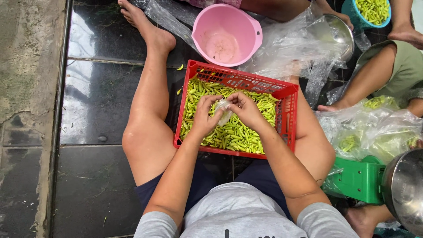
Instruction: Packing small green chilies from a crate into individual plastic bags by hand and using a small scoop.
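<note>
We sit on the dark tiled floor (94, 101) with a red slatted plastic crate (288, 110) between our legs, its bed covered with small green chilli peppers (233, 134). One stray pepper (179, 67) lies on the tile just beyond the crate's far left corner.

Over the middle of the crate, our left hand (203, 117) and right hand (246, 109) meet on a small clear plastic bag (224, 111). Fingers of both hands are pinched together on the film, the bag held just above the peppers. We judge the step to be working the bag's mouth open or shut; which one, we cannot tell. The next move would call for a steady pinch on the thin film, so it neither slips nor tears.

Beyond the crate stands a pink plastic bucket (227, 33), apparently empty. Right of it lie crumpled clear plastic sheets (291, 48) and a steel bowl (339, 28). Further right, another person's legs, bags of peppers (374, 128), a green weighing scale (359, 178) with a steel pan (405, 189), and a teal tub of peppers (372, 11). Nothing crowds our hands.
</note>
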